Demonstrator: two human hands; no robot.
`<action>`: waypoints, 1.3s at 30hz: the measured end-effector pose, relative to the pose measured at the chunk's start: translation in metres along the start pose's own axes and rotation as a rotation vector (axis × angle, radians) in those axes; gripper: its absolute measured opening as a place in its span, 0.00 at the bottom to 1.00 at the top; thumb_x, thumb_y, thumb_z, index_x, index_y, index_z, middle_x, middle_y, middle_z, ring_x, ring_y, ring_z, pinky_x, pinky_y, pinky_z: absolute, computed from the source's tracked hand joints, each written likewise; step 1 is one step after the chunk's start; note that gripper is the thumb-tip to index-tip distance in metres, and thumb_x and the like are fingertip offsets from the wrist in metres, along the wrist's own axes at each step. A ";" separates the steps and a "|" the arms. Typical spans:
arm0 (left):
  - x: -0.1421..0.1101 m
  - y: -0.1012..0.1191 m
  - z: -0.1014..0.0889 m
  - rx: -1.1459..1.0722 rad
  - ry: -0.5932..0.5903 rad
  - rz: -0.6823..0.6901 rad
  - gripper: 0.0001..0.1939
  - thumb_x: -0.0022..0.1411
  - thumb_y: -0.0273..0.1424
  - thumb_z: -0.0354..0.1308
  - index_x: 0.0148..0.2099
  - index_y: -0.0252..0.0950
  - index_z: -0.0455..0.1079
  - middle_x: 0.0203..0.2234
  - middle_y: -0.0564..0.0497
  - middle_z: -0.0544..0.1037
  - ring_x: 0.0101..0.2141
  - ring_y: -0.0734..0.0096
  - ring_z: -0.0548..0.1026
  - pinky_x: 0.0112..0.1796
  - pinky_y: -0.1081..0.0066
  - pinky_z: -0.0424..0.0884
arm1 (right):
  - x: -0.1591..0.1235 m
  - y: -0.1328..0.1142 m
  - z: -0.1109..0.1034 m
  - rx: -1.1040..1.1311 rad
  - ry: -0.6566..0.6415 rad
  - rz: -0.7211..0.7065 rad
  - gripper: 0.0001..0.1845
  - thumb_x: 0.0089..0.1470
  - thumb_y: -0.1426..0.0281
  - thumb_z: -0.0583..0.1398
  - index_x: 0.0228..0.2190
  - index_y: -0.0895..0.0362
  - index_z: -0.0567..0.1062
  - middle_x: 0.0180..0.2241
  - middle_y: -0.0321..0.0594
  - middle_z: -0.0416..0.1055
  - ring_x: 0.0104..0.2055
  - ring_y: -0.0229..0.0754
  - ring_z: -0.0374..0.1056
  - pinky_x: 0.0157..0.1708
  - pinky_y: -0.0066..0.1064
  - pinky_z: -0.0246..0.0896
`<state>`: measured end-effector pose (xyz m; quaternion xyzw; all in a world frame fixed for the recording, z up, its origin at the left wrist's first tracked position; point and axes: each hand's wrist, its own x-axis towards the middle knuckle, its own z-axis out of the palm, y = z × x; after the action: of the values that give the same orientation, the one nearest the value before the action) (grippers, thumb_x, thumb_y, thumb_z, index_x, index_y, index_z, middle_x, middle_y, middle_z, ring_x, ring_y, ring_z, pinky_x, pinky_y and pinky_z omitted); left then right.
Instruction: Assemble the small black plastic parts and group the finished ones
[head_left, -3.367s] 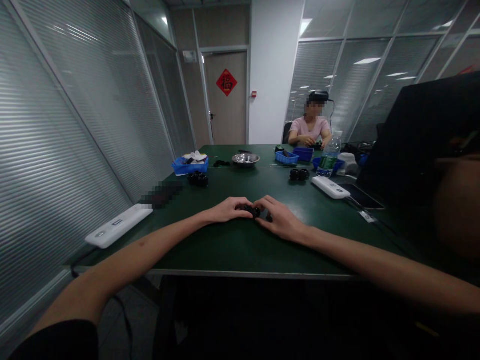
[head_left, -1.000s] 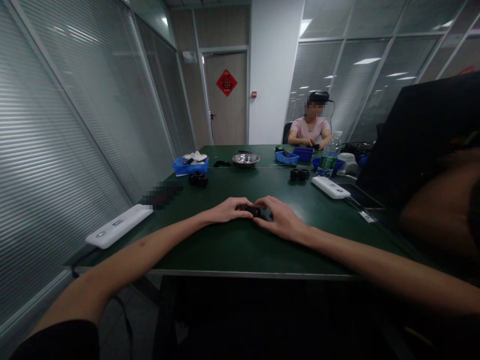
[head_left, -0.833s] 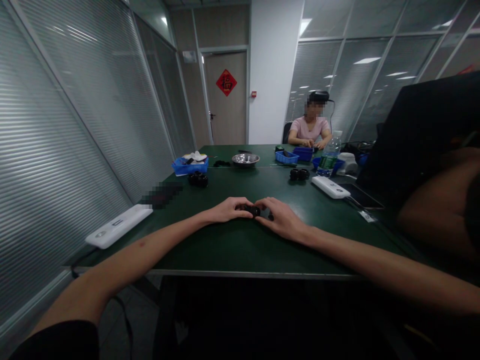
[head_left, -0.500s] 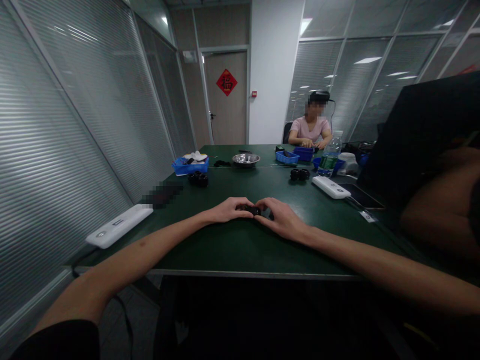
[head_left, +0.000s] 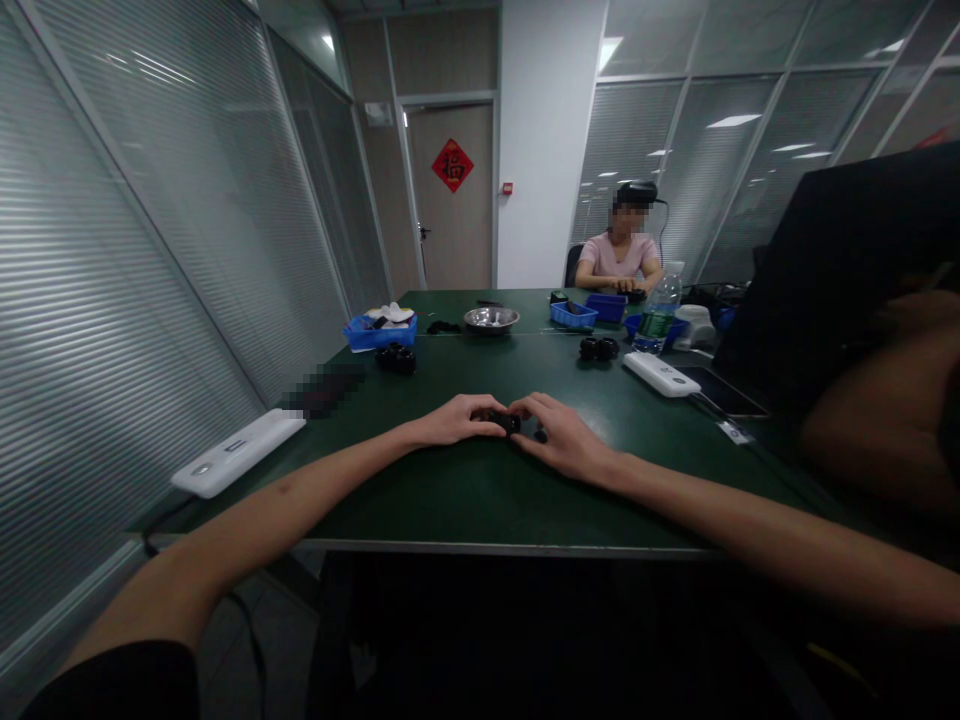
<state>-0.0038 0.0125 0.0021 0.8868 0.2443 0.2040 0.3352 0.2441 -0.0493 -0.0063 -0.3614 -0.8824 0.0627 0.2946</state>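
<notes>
Near the middle of the green table, my left hand [head_left: 459,420] is closed round a small black cylindrical part [head_left: 512,424]. Its round end points right, and the fingers cover much of the rest. My right hand [head_left: 559,434] comes at it from the other side, with thumb and forefinger curved about that end, one above and one below. Under the right palm lies a small dark piece [head_left: 541,436] on the tabletop, partly hidden. What exactly the black part is, I cannot make out.
Black cylindrical parts [head_left: 396,358] stand left, with more black parts [head_left: 598,349] right. Farther back are a metal bowl [head_left: 491,319], a filled blue basket [head_left: 380,331], blue trays [head_left: 574,315] and a bottle [head_left: 658,312]. White power banks [head_left: 244,450] flank me. A co-worker [head_left: 621,255] sits opposite; another person's arm [head_left: 877,410] is at right.
Both hands stay nearly in place. The round end of the black part shows more clearly between my right thumb and forefinger. The co-worker opposite has shifted their head and hands slightly.
</notes>
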 end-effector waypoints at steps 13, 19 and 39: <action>0.001 0.002 0.001 -0.028 0.008 -0.005 0.21 0.65 0.42 0.64 0.54 0.34 0.74 0.42 0.48 0.76 0.37 0.69 0.72 0.38 0.70 0.66 | 0.001 -0.003 -0.003 0.001 -0.011 -0.009 0.16 0.61 0.69 0.62 0.51 0.54 0.72 0.48 0.46 0.72 0.48 0.49 0.70 0.47 0.42 0.69; 0.000 0.003 0.000 -0.007 0.007 -0.009 0.21 0.66 0.43 0.63 0.55 0.35 0.74 0.40 0.49 0.76 0.35 0.70 0.72 0.36 0.70 0.66 | 0.001 -0.004 -0.003 -0.021 -0.032 0.066 0.18 0.63 0.61 0.62 0.51 0.55 0.71 0.46 0.46 0.73 0.45 0.50 0.70 0.46 0.43 0.69; 0.004 -0.015 0.001 -0.205 0.251 -0.093 0.22 0.60 0.40 0.67 0.52 0.33 0.72 0.47 0.45 0.79 0.48 0.62 0.78 0.53 0.61 0.72 | 0.005 0.009 -0.003 0.129 0.094 0.168 0.18 0.58 0.69 0.62 0.50 0.54 0.71 0.44 0.42 0.72 0.40 0.44 0.71 0.39 0.35 0.70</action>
<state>-0.0044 0.0244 -0.0084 0.8032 0.3029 0.3215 0.3997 0.2482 -0.0396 -0.0044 -0.4170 -0.8282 0.1270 0.3523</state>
